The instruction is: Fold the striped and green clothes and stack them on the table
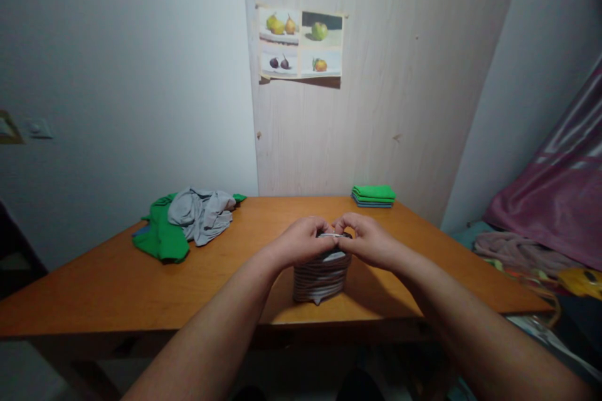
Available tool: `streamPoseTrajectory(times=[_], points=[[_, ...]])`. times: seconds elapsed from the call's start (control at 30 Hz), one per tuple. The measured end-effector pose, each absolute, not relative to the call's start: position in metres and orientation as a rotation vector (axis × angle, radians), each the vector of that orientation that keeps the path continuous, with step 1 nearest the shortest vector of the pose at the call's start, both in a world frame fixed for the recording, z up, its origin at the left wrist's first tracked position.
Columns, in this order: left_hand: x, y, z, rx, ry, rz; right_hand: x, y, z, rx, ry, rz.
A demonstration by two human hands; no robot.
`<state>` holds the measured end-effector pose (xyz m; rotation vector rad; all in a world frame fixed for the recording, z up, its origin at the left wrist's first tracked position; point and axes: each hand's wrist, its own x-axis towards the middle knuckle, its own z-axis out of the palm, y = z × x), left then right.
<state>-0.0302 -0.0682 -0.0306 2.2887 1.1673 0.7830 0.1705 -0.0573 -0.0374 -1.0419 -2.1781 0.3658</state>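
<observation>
A small striped cloth [322, 279] hangs down over the near middle of the orange wooden table [117, 288], gathered at its top edge. My left hand [303, 241] and my right hand [369, 241] meet above it, fingers curled, each pinching that top edge. The fingertips of the two hands almost touch. The lower end of the cloth rests on the tabletop.
A loose heap of green and grey cloths [185, 222] lies at the table's far left. A neat stack of folded green and blue cloths [373, 195] sits at the far right by the wall. Purple and mixed fabrics [555, 200] pile up to the right of the table.
</observation>
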Motion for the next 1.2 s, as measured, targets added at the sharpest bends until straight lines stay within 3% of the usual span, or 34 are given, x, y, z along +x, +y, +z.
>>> streamPoseTrajectory(times=[0.17,0.43,1.2], points=[[-0.032,-0.065,-0.035,2.273,1.266,0.815,0.173,-0.058,-0.035,-1.083,-2.178,0.404],[-0.035,-0.066,-0.034,2.278,1.282,0.853,0.207,-0.063,-0.036,-0.887,-2.252,0.991],[-0.038,-0.068,-0.034,2.159,1.133,0.878,0.181,-0.048,-0.072,-0.753,-1.912,1.263]])
